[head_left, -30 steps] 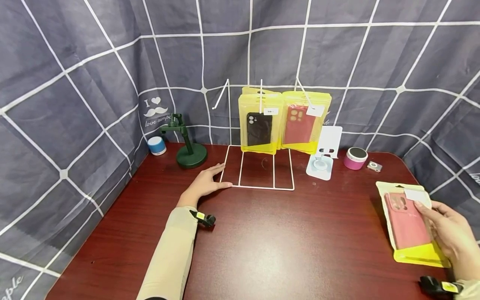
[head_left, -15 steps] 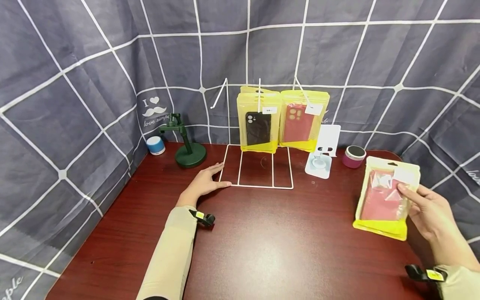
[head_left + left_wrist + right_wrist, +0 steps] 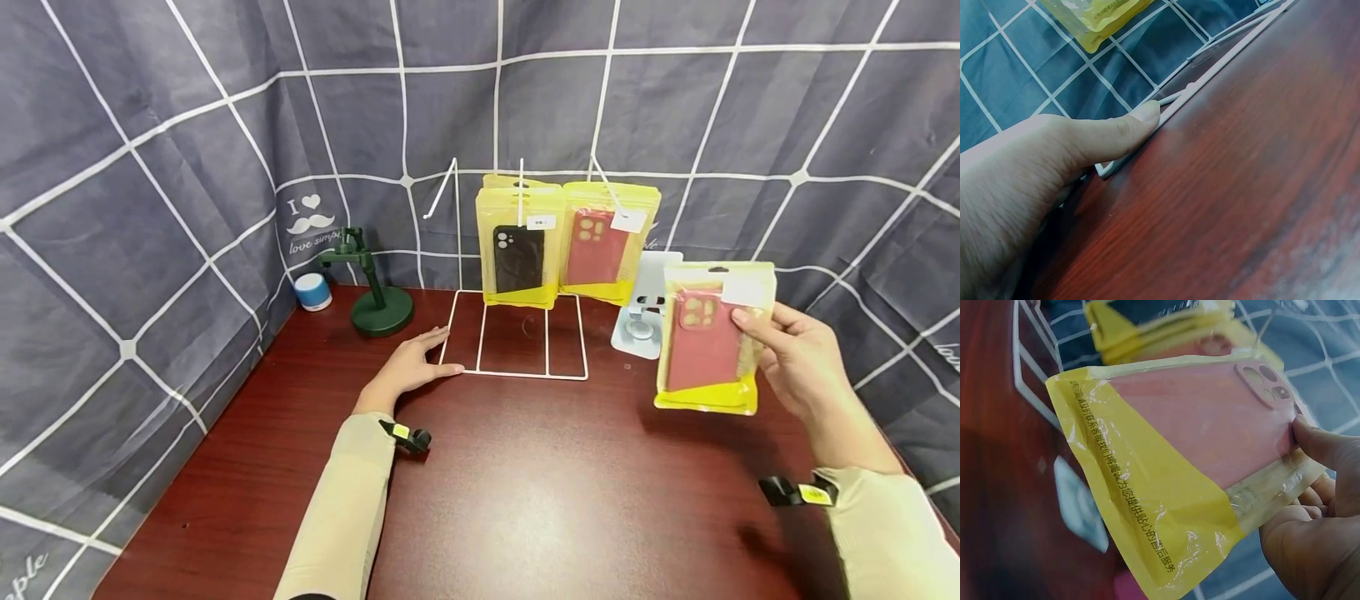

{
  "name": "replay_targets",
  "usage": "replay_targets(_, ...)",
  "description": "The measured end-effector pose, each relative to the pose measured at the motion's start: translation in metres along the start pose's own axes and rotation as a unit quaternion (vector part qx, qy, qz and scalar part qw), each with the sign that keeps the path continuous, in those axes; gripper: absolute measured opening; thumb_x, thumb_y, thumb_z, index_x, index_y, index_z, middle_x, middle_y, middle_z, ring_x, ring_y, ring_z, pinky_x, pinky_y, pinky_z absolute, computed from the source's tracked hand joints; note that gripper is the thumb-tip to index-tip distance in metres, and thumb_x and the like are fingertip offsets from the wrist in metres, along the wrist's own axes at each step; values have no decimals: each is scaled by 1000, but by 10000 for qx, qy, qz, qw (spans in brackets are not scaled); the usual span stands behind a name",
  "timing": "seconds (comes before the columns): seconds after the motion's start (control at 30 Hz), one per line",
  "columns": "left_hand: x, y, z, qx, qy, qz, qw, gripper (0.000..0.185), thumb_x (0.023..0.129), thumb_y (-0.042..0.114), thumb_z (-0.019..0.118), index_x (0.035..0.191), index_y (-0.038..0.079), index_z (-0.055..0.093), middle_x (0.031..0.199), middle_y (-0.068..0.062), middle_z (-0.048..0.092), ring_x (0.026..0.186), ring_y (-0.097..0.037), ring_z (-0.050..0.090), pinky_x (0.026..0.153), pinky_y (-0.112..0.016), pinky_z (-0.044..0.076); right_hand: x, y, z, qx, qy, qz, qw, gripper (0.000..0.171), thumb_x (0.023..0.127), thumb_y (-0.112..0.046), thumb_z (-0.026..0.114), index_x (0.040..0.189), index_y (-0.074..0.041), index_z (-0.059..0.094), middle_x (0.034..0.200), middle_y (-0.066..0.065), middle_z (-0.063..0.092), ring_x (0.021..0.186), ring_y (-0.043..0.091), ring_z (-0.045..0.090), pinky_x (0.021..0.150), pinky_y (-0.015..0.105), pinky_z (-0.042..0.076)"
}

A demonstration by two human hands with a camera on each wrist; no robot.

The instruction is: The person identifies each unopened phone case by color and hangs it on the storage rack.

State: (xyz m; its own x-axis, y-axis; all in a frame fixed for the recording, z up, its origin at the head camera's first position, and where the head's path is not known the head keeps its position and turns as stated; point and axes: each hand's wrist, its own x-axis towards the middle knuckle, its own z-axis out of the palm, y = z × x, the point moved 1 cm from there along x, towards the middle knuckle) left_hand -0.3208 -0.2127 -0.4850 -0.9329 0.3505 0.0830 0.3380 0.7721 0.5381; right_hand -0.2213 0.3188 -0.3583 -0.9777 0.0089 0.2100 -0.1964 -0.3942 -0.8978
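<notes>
My right hand [image 3: 802, 358] pinches the right side of a yellow-edged clear pouch with a pink phone case [image 3: 705, 342] inside, held up above the table. In the right wrist view the thumb presses the pouch near the case's camera cutouts. A white wire display rack [image 3: 525, 377] stands at the back of the table. My left hand [image 3: 408, 365] rests at the front left corner of its base, thumb on the wire, fingers extended along the side. On the rack's hooks hang a bagged black phone case [image 3: 519, 258] in the middle and a bagged pink phone case [image 3: 597, 250] on the right.
The rack's left hook [image 3: 441, 190] carries no bag. Left of the rack stand a dark green stand [image 3: 382, 312] and a small blue-and-white cylinder [image 3: 312, 292]. A white phone stand [image 3: 637, 333] sits right of the rack, partly behind the held pouch. A checked curtain [image 3: 555, 100] backs the table.
My right hand has carried the bagged pink case leftward and up toward the rack, and it now covers the pink cylinder. My left hand has stayed on the rack's base.
</notes>
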Motion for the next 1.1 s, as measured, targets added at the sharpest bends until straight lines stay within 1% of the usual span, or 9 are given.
replay_targets(0.17, 0, -3, -1, 21, 10, -37, 10000, 101, 75, 78, 68, 155, 20, 43, 160, -4, 37, 149, -21, 30, 118, -46, 30, 19, -7, 39, -43, -327, -194, 9993, 27, 95, 11, 60, 120, 4, 69, 98, 14, 76, 83, 20, 75, 70, 32, 61)
replay_targets(0.27, 1, -4, -1, 33, 9, -39, 10000, 102, 75, 78, 68, 155, 20, 43, 160, -4, 37, 149, -21, 30, 118, -46, 29, 27, -10, 61, -167, -438, -312, 9984, 28, 94, 9, 63, 121, 3, 68, 99, 14, 76, 83, 21, 75, 70, 32, 61)
replay_targets(0.37, 0, -4, -1, 34, 15, -19, 10000, 101, 76, 78, 68, 155, 20, 43, 160, -4, 37, 149, -21, 30, 118, -46, 30, 33, -12, 78, -277, -514, -407, 9975, 28, 93, 7, 66, 120, 2, 69, 98, 13, 76, 82, 21, 75, 69, 32, 61)
replay_targets(0.47, 1, -3, -1, 52, 10, 4, 10000, 101, 76, 78, 68, 155, 20, 43, 160, -3, 37, 149, -21, 31, 118, -46, 30, 40, -13, 91, -239, -607, -466, 9968, 29, 92, 6, 68, 121, 3, 68, 99, 13, 76, 83, 21, 75, 71, 33, 60)
replay_targets(0.63, 1, -2, -1, 41, 33, -1, 10000, 102, 75, 78, 68, 155, 20, 43, 160, -4, 37, 148, -21, 31, 117, -47, 30, 50, -10, 101, -202, -631, -470, 9967, 31, 91, 5, 70, 121, 3, 68, 99, 13, 76, 83, 22, 75, 72, 33, 60)
replay_targets(0.87, 2, -2, 1, 46, -41, -22, 10000, 101, 76, 77, 68, 156, 20, 42, 161, -4, 36, 149, -22, 30, 117, -47, 30, 58, -3, 102, -250, -470, -224, 9983, 29, 90, 2, 73, 118, 0, 70, 97, 12, 76, 80, 22, 76, 70, 33, 61)
replay_targets(1.1, 2, -1, 2, 49, 68, 23, 10000, 100, 76, 76, 70, 154, 19, 44, 159, -4, 39, 148, -21, 32, 117, -47, 31, 68, 4, 107, -596, -441, -125, 9972, 32, 89, -3, 75, 120, -3, 69, 98, 10, 77, 80, 21, 76, 70, 32, 61)
